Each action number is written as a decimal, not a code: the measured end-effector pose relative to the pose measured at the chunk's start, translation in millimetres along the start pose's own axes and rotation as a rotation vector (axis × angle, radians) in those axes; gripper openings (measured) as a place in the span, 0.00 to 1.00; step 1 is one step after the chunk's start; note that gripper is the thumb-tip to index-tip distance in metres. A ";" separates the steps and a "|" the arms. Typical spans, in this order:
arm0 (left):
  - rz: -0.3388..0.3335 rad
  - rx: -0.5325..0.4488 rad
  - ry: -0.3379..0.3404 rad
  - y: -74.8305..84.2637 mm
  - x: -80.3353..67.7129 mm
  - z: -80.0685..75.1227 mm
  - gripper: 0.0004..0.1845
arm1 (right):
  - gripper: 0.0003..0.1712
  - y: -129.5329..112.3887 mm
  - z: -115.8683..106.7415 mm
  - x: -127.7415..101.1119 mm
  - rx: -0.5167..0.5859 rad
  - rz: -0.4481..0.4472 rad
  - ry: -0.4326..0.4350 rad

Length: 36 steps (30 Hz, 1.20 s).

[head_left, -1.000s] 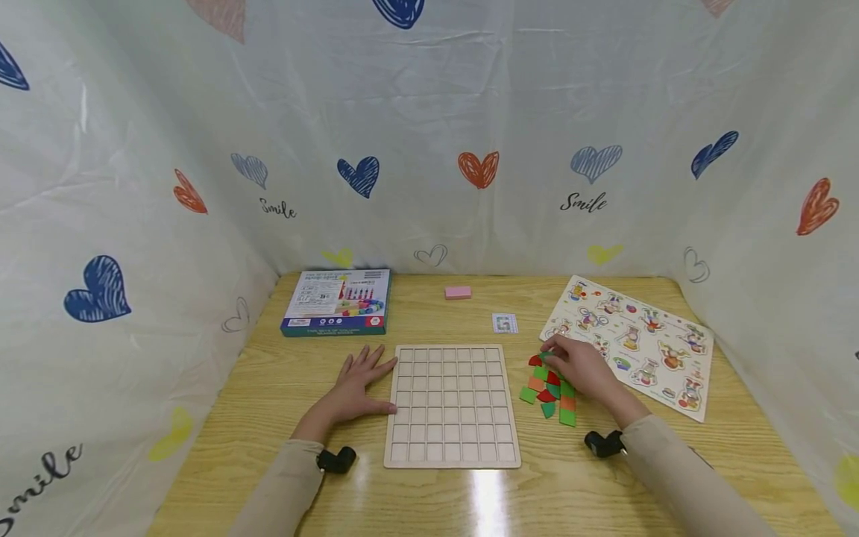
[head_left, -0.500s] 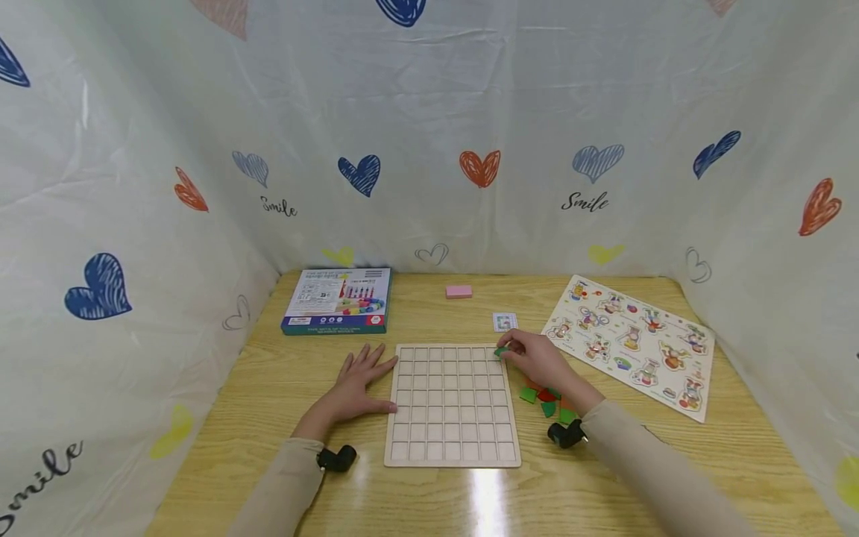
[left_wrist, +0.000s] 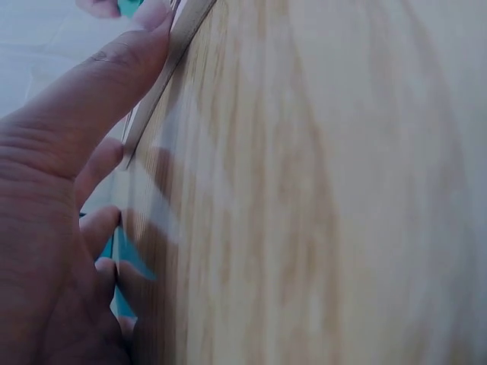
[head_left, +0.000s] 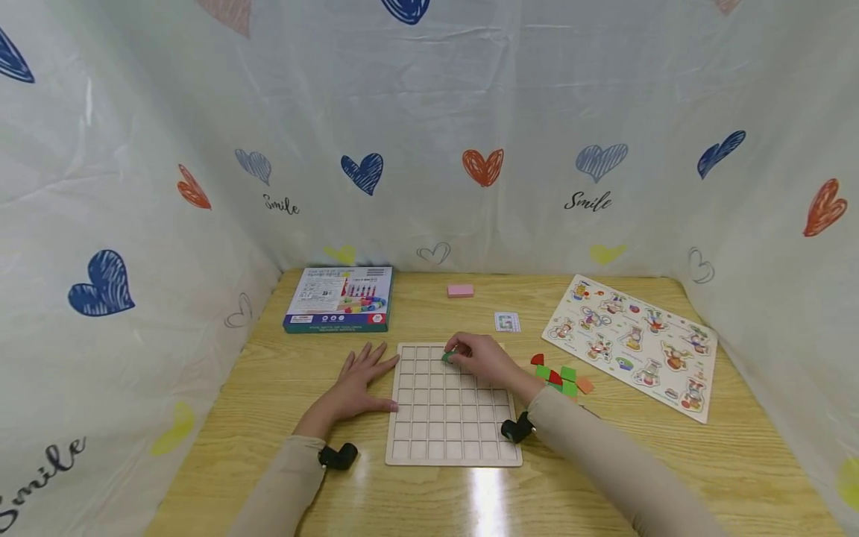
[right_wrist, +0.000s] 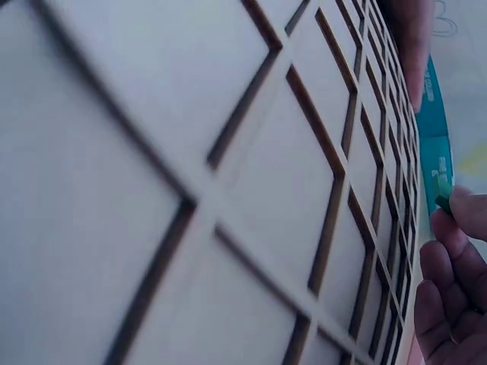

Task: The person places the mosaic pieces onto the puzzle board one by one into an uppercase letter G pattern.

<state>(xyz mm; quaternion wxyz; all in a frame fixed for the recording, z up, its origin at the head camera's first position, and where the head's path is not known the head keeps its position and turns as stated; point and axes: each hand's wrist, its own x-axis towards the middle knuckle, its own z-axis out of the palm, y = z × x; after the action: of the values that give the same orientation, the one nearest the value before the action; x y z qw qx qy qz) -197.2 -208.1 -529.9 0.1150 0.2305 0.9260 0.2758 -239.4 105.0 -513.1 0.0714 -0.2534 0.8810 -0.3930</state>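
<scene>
A small green tile [head_left: 448, 357] is pinched between the thumb and fingers of my right hand [head_left: 485, 361], over the far rows of a wooden grid board [head_left: 436, 430]. In the right wrist view the tile [right_wrist: 444, 195] shows at the fingertips, close to the board's far side. My left hand [head_left: 356, 389] lies spread on the table, thumb and index fingertip right at the board's left edge. The left wrist view shows that thumb [left_wrist: 114, 68] against the board's rim. Loose red, green and orange tiles [head_left: 568, 374] lie right of the board, partly behind the right forearm.
A boxed set [head_left: 338, 300] sits at the back left. Toward the back lie a pink block [head_left: 460, 291] and a small printed card [head_left: 507, 321]. An animal picture puzzle board [head_left: 631, 339] lies angled at the right. A curtain with hearts surrounds the table.
My right hand has lifted a green tile from the loose pile and carried it left, over the board's far rows. The left hand has stayed in place.
</scene>
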 end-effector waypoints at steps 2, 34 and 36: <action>0.000 0.001 -0.001 -0.1 -0.1 -0.3 0.52 | 0.05 -2.2 5.4 5.0 0.006 -0.011 -0.011; 0.000 -0.006 0.008 0.9 -1.1 -1.0 0.51 | 0.10 -19.0 36.3 26.4 -0.158 -0.095 -0.108; -0.001 -0.007 0.008 0.6 -1.0 -0.7 0.51 | 0.10 -18.9 36.4 25.9 -0.158 -0.093 -0.114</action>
<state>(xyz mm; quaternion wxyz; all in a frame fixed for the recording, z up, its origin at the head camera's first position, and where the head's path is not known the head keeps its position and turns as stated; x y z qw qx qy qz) -196.3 -208.4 -528.9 0.1126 0.2284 0.9256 0.2801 -242.5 57.4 -522.2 0.0826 -0.3208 0.8911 -0.3101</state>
